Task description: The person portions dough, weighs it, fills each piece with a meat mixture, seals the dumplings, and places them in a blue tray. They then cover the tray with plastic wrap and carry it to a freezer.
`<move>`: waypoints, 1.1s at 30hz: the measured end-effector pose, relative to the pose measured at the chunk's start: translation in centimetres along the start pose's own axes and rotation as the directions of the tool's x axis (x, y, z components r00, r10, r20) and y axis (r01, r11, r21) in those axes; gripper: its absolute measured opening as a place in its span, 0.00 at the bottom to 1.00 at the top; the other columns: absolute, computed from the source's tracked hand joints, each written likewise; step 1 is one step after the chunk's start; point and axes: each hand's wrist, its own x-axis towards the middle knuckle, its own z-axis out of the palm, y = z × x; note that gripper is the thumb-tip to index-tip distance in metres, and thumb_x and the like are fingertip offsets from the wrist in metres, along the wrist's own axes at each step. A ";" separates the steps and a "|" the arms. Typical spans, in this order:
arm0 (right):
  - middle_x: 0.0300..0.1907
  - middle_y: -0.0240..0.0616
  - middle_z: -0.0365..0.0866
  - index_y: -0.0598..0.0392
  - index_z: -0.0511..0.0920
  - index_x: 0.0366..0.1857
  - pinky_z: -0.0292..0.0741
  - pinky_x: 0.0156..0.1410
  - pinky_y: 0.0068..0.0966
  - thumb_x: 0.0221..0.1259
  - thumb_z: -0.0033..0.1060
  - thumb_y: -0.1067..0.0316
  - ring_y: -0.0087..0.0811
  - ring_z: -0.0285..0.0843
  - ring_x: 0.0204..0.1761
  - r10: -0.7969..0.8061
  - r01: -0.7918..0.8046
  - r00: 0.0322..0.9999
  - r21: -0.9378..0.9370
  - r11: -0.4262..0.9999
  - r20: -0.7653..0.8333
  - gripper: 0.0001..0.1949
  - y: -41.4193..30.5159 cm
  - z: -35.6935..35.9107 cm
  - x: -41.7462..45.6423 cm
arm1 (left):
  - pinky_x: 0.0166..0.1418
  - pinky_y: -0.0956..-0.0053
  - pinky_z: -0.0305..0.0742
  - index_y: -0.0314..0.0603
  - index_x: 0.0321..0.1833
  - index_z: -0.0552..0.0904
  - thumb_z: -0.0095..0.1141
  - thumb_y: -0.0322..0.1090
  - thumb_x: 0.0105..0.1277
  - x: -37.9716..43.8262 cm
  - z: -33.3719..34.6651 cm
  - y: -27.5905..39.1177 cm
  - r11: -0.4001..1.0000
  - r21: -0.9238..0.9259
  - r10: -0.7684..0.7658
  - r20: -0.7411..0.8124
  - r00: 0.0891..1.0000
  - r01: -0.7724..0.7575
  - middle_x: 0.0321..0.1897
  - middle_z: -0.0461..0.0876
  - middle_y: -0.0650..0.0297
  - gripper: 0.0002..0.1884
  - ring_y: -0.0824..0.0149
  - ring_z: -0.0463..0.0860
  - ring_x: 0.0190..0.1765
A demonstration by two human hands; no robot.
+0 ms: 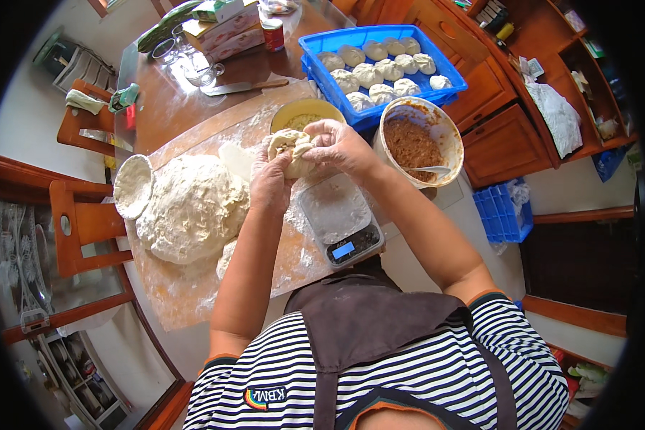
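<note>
Between my two hands is a filled dough bun (292,150), its top gathered into folds with a small opening. My left hand (270,174) cups its left side, thumb near the opening. The fingers of my right hand (337,146) pinch the pleated edge on the right. Behind the bun sits a yellow bowl (330,110) with a pale, crumbly content, partly hidden by my hands. A digital kitchen scale (339,212), dusted with flour, lies below my hands. To the left, a large mound of dough (191,215) rests on the floured board (188,298).
A blue plastic crate (384,32) with rows of buns stands at the back right. Near my right forearm is a white tub (455,131) of brown filling with a spoon (430,169). A knife (242,87) lies beyond the board. A flat dough round (133,185) leans against the mound.
</note>
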 end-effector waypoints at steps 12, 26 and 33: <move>0.45 0.31 0.85 0.60 0.83 0.55 0.80 0.57 0.23 0.63 0.73 0.76 0.22 0.82 0.48 -0.050 0.056 0.992 -0.053 0.997 0.116 0.17 0.2 0.9 -1.0 | 0.66 0.58 0.84 0.37 0.79 0.67 0.45 0.28 0.75 -1.4 0.2 1.3 0.989 0.042 -0.142 0.068 0.988 0.140 0.67 0.79 0.50 0.29 0.57 0.84 0.64; 0.47 0.36 0.88 0.59 0.87 0.51 0.81 0.54 0.22 0.62 0.73 0.75 0.23 0.86 0.47 -0.136 0.150 0.985 -0.130 0.980 0.109 0.14 1.2 1.2 -2.5 | 0.73 0.61 0.79 0.37 0.79 0.67 0.46 0.33 0.81 -4.7 1.2 -0.1 0.998 -0.046 0.035 0.068 0.997 -0.032 0.67 0.77 0.50 0.26 0.55 0.81 0.67; 0.38 0.33 0.82 0.59 0.86 0.41 0.79 0.47 0.26 0.62 0.78 0.69 0.23 0.81 0.40 -0.158 0.137 0.986 -0.285 0.949 -0.049 0.09 -0.6 1.3 -5.1 | 0.70 0.60 0.81 0.35 0.78 0.68 0.47 0.27 0.73 -5.6 1.7 0.5 0.968 -0.251 0.019 0.185 0.982 0.028 0.68 0.78 0.49 0.29 0.56 0.82 0.66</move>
